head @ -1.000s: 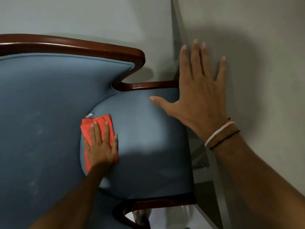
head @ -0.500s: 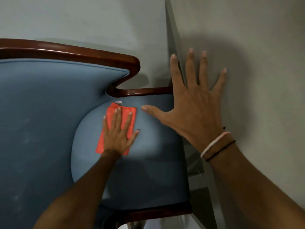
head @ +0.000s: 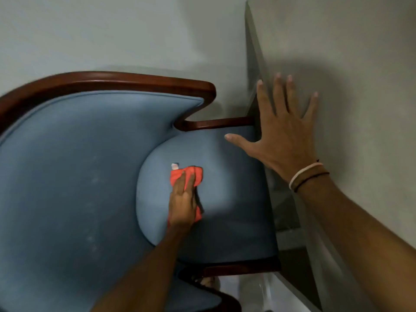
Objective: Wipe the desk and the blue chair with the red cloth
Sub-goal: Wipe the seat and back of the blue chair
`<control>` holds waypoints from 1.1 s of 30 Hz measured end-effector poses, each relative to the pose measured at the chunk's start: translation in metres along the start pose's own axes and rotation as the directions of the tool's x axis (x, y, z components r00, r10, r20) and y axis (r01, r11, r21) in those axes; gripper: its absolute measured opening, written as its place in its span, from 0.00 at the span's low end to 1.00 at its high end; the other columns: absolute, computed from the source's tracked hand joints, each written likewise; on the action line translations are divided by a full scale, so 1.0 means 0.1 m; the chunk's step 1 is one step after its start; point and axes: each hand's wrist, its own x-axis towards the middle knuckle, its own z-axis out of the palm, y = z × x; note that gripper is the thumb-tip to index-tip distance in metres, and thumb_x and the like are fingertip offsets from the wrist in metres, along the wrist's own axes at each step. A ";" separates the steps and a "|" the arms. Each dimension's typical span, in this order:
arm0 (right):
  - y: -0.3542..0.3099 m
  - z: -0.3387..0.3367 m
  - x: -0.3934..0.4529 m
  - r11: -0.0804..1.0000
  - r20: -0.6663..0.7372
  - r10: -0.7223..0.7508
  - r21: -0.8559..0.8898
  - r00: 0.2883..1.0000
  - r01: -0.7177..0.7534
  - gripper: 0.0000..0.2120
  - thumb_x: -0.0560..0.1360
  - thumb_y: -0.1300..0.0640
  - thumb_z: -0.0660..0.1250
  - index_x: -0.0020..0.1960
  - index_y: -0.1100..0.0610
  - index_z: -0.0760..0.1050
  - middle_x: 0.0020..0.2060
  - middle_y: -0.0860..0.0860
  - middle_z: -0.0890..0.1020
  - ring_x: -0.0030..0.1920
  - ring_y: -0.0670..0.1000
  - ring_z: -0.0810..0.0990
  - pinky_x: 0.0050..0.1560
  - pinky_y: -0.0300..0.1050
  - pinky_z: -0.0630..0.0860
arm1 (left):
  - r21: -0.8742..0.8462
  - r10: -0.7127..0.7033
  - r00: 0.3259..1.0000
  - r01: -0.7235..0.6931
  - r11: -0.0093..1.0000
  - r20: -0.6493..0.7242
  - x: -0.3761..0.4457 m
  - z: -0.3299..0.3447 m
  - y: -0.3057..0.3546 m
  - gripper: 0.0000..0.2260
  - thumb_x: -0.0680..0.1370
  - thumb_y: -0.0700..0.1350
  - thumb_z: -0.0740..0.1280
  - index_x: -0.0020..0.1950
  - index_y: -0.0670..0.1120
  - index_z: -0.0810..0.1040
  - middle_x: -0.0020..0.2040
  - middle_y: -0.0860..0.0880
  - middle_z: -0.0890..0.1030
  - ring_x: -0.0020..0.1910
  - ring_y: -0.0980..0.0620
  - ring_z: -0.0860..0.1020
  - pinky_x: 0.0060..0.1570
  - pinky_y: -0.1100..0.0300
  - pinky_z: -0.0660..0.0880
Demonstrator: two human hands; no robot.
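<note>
L hand (head: 183, 200) is pressing the red cloth (head: 189, 176) flat on the blue chair (head: 74, 172) seat cushion – fingers together and laid over the cloth, palm down, not pinching it, more a flat press than a clamp. Cloth is sitting roughly mid-seat, bunched a bit at the far end, small white tag (head: 175, 166) sticking out at its far-left corner.

Changes vs 0.5 s ago: the cloth was up near the back corner of the seat, close to the R thumb; now it's pulled back toward the person and toward seat centre. 1 s ago it was at the left edge of the seat by the backrest. So the hand is sweeping in arcs – left edge, far corner, now centre. Judgement: seat wipe is mid-pass; front part of the seat and the backrest prob. not covered yet – backrest is showing pale smudges.

R hand (head: 286, 136) is staying spread flat on the desk (head: 360, 64) edge, fingers apart, holding nothing – bracing, thumb hanging over the seat. Wristbands (head: 307, 174) on that wrist.

Desk status: can't tell from here whether it's been wiped.

Writing/brands: none readable. Tag is too small/blurred to read; nothing on chair or desk.
</note>
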 end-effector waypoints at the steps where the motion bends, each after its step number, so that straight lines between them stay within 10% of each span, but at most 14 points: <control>1: -0.01 -0.02 0.00 1.000 0.000 -0.008 0.010 1.000 0.008 0.53 0.69 0.20 0.51 0.81 0.56 0.51 0.81 0.62 0.55 0.82 0.61 0.51 0.74 0.77 0.50 | -0.101 -0.001 1.000 -0.001 0.995 -0.016 0.01 -0.13 0.15 0.28 0.78 0.33 0.64 0.78 0.38 0.63 0.79 0.38 0.64 0.79 0.38 0.63 0.79 0.42 0.60; 5: -0.05 -0.14 -0.12 0.969 -0.078 -0.106 0.215 0.991 0.120 0.39 0.76 0.34 0.61 0.76 0.61 0.65 0.80 0.61 0.60 0.81 0.58 0.55 0.80 0.66 0.51 | -0.431 -0.026 0.976 -0.072 0.899 -0.217 -0.07 -0.77 0.80 0.22 0.85 0.39 0.55 0.80 0.44 0.60 0.81 0.45 0.62 0.81 0.48 0.60 0.80 0.49 0.60; 9: -0.48 -0.13 -0.67 0.710 -0.059 0.020 0.704 0.998 0.027 0.29 0.79 0.42 0.63 0.73 0.58 0.71 0.77 0.55 0.68 0.79 0.53 0.61 0.79 0.52 0.61 | -0.627 -0.008 0.972 -0.146 0.765 -0.235 -0.30 -1.35 1.25 0.21 0.87 0.48 0.50 0.81 0.54 0.56 0.82 0.56 0.61 0.78 0.64 0.61 0.74 0.69 0.62; 12: -1.01 -0.21 -1.02 0.086 0.370 -0.010 0.926 0.929 -0.367 0.32 0.76 0.31 0.59 0.76 0.43 0.66 0.75 0.38 0.68 0.77 0.44 0.64 0.72 0.36 0.61 | -0.849 -0.176 0.980 0.011 0.528 -0.097 -0.48 -1.39 1.55 0.24 0.85 0.56 0.50 0.81 0.52 0.59 0.81 0.51 0.63 0.80 0.55 0.62 0.81 0.54 0.59; 14: -1.24 -0.17 -1.11 -0.323 0.512 -0.157 0.782 0.844 -0.534 0.29 0.77 0.29 0.55 0.75 0.38 0.65 0.75 0.36 0.68 0.77 0.41 0.65 0.71 0.36 0.62 | -0.897 -0.339 0.937 0.215 0.387 0.078 -0.63 -1.35 1.66 0.26 0.82 0.64 0.52 0.79 0.57 0.62 0.79 0.52 0.67 0.79 0.53 0.65 0.81 0.46 0.57; 17: -1.37 0.04 -1.12 -0.689 0.553 -0.268 0.462 0.789 -0.558 0.22 0.85 0.46 0.47 0.70 0.43 0.74 0.66 0.45 0.81 0.66 0.45 0.79 0.69 0.46 0.71 | -0.765 -0.328 0.940 0.280 0.580 0.095 -0.76 -1.47 1.53 0.23 0.83 0.61 0.52 0.78 0.60 0.63 0.79 0.54 0.67 0.80 0.53 0.60 0.82 0.50 0.49; 19: -1.45 0.12 -1.09 -0.669 0.591 -0.287 0.439 0.754 -0.599 0.22 0.84 0.52 0.48 0.74 0.50 0.71 0.62 0.51 0.82 0.61 0.49 0.82 0.70 0.49 0.73 | -0.476 -0.214 0.977 0.194 0.858 0.013 -0.78 -1.76 1.30 0.23 0.84 0.53 0.50 0.79 0.51 0.63 0.80 0.49 0.65 0.81 0.49 0.59 0.81 0.49 0.52; 23: -1.71 0.30 -0.94 -0.672 0.641 -0.260 0.417 0.723 -0.611 0.23 0.85 0.55 0.46 0.66 0.46 0.77 0.65 0.49 0.80 0.66 0.49 0.77 0.81 0.54 0.54 | -0.110 -0.054 0.966 0.026 0.994 -0.253 -0.76 -2.67 0.51 0.29 0.83 0.58 0.45 0.77 0.45 0.67 0.80 0.46 0.66 0.81 0.51 0.59 0.82 0.50 0.51; 27: -2.12 0.51 -0.84 -0.658 0.648 -0.203 0.464 0.734 -0.592 0.21 0.85 0.55 0.49 0.78 0.54 0.63 0.78 0.51 0.66 0.78 0.50 0.64 0.81 0.49 0.54 | 0.578 0.157 0.940 0.050 0.815 -0.302 -0.62 -3.55 -0.59 0.26 0.85 0.56 0.48 0.79 0.45 0.63 0.81 0.39 0.62 0.80 0.40 0.61 0.77 0.39 0.60; 33: -2.82 0.88 -0.44 -0.419 0.642 0.055 0.710 0.764 -0.567 0.23 0.85 0.52 0.54 0.79 0.53 0.61 0.76 0.50 0.69 0.72 0.50 0.70 0.70 0.44 0.66 | 0.616 0.075 0.992 0.005 0.787 -0.104 -0.34 -3.92 -1.44 0.28 0.82 0.57 0.48 0.82 0.51 0.54 0.82 0.35 0.52 0.80 0.33 0.54 0.75 0.33 0.61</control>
